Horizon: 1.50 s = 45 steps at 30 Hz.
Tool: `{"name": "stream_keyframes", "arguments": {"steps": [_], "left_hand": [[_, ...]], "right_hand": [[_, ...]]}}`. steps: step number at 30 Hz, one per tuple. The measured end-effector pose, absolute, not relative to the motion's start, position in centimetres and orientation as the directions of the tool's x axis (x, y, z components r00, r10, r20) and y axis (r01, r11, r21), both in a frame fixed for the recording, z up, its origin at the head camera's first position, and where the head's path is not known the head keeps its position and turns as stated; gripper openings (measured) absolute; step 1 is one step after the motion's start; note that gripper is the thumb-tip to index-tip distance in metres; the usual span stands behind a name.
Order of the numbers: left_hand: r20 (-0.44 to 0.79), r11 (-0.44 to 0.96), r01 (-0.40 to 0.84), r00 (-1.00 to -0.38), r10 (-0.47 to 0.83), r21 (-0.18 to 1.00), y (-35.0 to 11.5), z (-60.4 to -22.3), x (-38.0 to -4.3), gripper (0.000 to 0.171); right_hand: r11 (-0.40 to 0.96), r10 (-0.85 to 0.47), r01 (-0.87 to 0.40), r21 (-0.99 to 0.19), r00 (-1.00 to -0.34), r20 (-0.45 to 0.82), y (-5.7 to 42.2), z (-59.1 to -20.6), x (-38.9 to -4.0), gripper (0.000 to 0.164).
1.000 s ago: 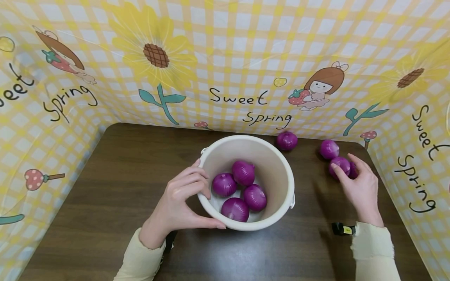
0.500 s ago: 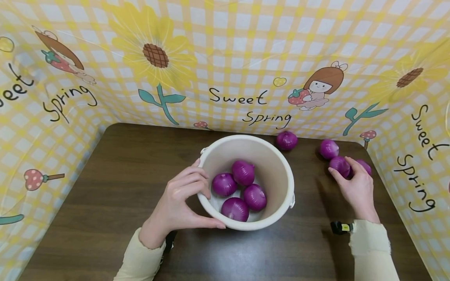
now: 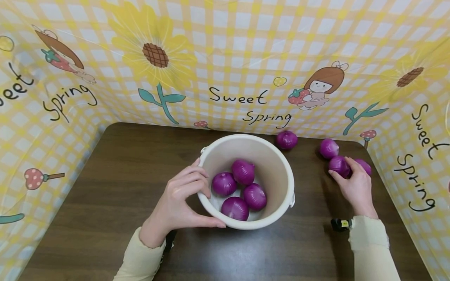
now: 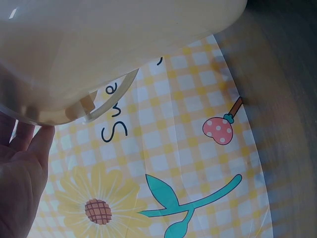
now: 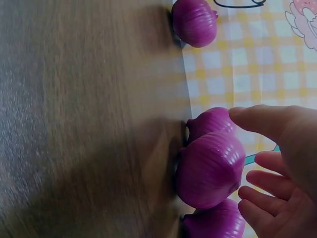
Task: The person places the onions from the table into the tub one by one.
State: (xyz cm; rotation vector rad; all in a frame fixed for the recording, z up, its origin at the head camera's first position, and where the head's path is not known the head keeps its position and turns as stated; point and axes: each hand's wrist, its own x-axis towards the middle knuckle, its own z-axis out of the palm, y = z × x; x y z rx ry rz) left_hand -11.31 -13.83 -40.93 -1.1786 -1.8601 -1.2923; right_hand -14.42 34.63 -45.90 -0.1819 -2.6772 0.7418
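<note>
A pale beige bucket (image 3: 286, 187) stands mid-table in the head view, several red onions (image 3: 243, 172) inside it. At its left side my left hand (image 3: 179, 201) grips the rim, fingers over the edge and thumb stretched along the front. In the left wrist view, fingers (image 4: 42, 144) touch the bucket (image 4: 99, 44) near its handle. My right hand (image 3: 356, 191) holds a red onion (image 3: 339, 166) between thumb and fingers at the table's far right. That onion (image 5: 210, 171) appears in the right wrist view between two others, beside the curved fingers of my right hand (image 5: 287, 178).
Loose red onions lie around the right hand: one behind (image 3: 329, 148), one to the right (image 3: 364, 167), partly hidden. Another red onion (image 3: 286, 140) sits at the back edge, right of the bucket. A yellow checked cloth (image 3: 239, 58) surrounds the dark wooden table (image 3: 116, 187).
My right hand has shifted slightly left and closed in around the onion, showing more of the one on its right. My left hand and the bucket have stayed put.
</note>
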Motion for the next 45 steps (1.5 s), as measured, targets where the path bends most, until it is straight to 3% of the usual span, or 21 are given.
{"name": "stream_keyframes", "arguments": {"steps": [35,45], "left_hand": [[0.835,0.14,0.899,-0.437,0.335,0.414,-13.81,-40.81,-11.33,0.059],[0.835,0.142,0.899,-0.437,0.333,0.414,-13.81,-40.73,-11.32,0.059]], "right_hand": [[0.885,0.133,-0.003,-0.465,-0.956,0.26,35.1,-46.69,-15.45,0.059],[0.87,0.174,0.05,-0.49,-0.962,0.211,34.9,-46.52,-15.38,0.058]]}}
